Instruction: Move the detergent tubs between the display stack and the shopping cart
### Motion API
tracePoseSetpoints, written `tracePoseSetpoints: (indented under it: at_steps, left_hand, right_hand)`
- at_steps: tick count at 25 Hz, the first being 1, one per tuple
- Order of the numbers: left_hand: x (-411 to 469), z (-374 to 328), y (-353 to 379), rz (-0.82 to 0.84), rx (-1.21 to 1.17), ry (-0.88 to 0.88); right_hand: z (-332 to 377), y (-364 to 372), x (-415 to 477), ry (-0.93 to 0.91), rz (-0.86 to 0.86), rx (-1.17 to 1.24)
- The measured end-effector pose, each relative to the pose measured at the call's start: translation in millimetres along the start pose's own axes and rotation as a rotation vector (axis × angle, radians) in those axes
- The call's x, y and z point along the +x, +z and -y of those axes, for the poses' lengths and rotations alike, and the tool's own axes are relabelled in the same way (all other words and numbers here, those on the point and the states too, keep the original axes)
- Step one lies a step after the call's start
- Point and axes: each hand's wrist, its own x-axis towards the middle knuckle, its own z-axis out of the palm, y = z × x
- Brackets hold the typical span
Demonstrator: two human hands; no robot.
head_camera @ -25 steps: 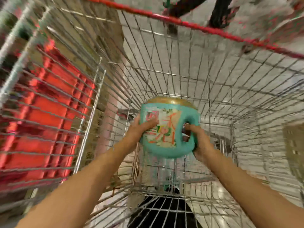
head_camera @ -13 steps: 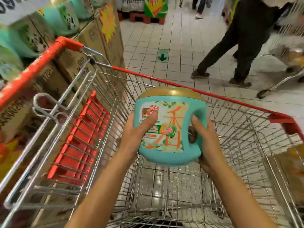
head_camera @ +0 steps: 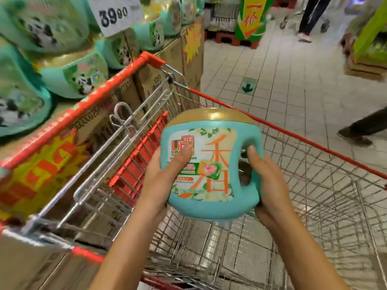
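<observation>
Presently a teal detergent tub point(head_camera: 211, 164) with a gold lid is held upright in the air above the open basket of the shopping cart point(head_camera: 339, 206), clear of the wire floor. It is gripped from both sides. The left hand point(head_camera: 161, 176) is set against the tub's left flank, with the thumb laid flat across the printed label; the remaining fingers are hidden behind the tub. The right hand point(head_camera: 270, 181) is cupped round the right flank and lower corner, with the thumb tip placed at the edge of the moulded handle opening, while its other fingers are concealed behind the tub. Both forearms are extended forward from the bottom of the frame and converge on the tub.

To the left, just beside the cart's red push bar, the display stack point(head_camera: 75, 76) is seen: similar teal tubs with panda labels are piled on brown cartons point(head_camera: 155, 80), and a price card point(head_camera: 115, 13) marked 39.90 is set among them. The red child-seat flap point(head_camera: 138, 162) is folded against the cart's near wall.
</observation>
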Motion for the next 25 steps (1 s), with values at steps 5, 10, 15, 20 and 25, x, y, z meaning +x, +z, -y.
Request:
tracePoseSetpoints:
  at_steps: [5,10,15,20,25]
  left_hand:
    - [-58.3,-7.8,-7.1,-0.25,-0.065,0.133]
    - [-139.1,-14.3,-23.0,-0.538,-0.105,0.221]
    - [-237.1,-19.5,-46.4,-0.801,-0.112,0.306]
    - [-352.8,-16.9,-68.0,-1.046,-0.121,0.393]
    - [-482.0,-5.8,-89.9,-1.245,-0.129,0.449]
  right_hand:
    - [6.1,22.6,-6.8,0.066,0.288,-0.08]
    - [-5.2,62.1,-42.0,0.183,0.551,-0.112]
    - [-26.7,110.6,-105.5,0.275,0.834,-0.124]
    - [-57.6,154.5,-200.9,0.361,1.072,-0.159]
    - [-99.2,181.0,-320.3,0.449,1.236,-0.205]
